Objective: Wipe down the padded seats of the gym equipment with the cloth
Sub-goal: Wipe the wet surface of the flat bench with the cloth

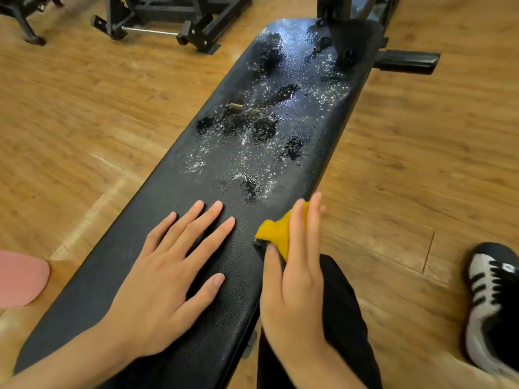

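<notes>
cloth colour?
Yellow cloth, under the right hand on the black bench pad; head view.

The floor (pixel 84 113) is laid in warm brown wood planks, softly lit. A black steel equipment frame (pixel 174 21), crossed by a chrome bar (pixel 150 31), is set on it at the far left.
</notes>
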### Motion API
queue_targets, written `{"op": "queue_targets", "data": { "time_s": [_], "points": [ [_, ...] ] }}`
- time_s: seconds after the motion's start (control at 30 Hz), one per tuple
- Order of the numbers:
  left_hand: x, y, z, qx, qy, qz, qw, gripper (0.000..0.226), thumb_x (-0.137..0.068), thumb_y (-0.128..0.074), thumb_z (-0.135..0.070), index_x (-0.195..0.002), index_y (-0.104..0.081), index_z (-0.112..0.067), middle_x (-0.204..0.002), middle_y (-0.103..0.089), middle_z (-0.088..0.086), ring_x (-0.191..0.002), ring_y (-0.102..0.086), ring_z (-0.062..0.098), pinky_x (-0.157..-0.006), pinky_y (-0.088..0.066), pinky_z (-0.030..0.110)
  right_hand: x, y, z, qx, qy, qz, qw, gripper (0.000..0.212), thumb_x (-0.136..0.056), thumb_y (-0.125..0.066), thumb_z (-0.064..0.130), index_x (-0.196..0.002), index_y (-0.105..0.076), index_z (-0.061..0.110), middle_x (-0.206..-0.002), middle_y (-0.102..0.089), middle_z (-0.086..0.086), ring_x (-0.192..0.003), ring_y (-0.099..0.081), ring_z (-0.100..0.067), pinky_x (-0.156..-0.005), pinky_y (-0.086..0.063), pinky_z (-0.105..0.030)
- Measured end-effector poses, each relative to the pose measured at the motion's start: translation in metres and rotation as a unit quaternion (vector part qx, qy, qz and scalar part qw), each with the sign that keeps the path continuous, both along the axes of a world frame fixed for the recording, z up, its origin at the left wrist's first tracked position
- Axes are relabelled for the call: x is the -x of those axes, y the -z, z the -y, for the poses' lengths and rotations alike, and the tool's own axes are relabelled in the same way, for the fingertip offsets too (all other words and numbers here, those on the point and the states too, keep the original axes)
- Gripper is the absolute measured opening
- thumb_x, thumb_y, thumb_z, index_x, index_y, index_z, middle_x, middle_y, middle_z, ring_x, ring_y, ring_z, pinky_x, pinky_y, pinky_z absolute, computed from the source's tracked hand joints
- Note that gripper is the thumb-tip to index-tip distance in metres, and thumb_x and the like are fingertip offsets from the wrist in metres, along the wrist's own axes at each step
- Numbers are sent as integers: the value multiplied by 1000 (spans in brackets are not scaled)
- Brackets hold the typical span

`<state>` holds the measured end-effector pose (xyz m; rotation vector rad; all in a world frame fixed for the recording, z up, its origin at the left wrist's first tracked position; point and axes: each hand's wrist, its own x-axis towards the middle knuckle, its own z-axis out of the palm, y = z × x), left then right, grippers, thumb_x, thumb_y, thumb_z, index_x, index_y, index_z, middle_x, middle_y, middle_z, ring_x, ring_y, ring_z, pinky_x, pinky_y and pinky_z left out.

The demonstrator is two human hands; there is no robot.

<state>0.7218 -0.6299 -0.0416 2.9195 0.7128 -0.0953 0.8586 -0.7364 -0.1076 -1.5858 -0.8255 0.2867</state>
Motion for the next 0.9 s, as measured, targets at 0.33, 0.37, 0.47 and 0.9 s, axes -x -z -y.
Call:
{"op": "queue_targets", "data": {
  "time_s": [0.33, 0.37, 0.47, 0.9],
  "points": [
    [4, 5, -3, -14, 4, 10, 1000, 63, -102, -32, -51, -161, -22, -32, -170, -14, -10, -157, -12, 16, -122, -16, 48, -179, -13, -109, 62, 84, -110, 989, 58, -106, -39, 19, -159, -15, 13, -167, -5, -2, -153, -3, -12, -121, -3, -21],
    [4, 5, -3, -14, 4, 10, 1000, 63, -102, -31, -52, -161, -22, -33, -170, -13, -11, -157, -11, 15, -122, -16, 48, -166, -15, -104, 58, 89, -112, 988, 58, -106, -39, 19, -159, -15, 14, -167, -4, -1, -153, -3, -11, -121, -3, -18],
    [4, 5, -3, -15, 3, 10, 1000, 62, -103, -29, -53, -161, -21, -33, -170, -13, -11, -157, -10, 15, -122, -16, 48, -94, -10, -63, 43, 86, -73, 993, 60, -104, -41, 20, -159, -16, 15, -167, -1, 3, -151, -2, -4, -110, 0, -1],
    [6, 6, -3, -17, 5, 15, 1000, 62, -104, -28, -53, -162, -18, -32, -170, -13, -9, -158, -9, 17, -122, -15, 47, -100, 3, -29, 54, -116, 257, 958, 47, -95, -46, 9, -141, -51, -1, -155, -40, -12, -153, -16, -30, -125, -10, -45]
  ]
}}
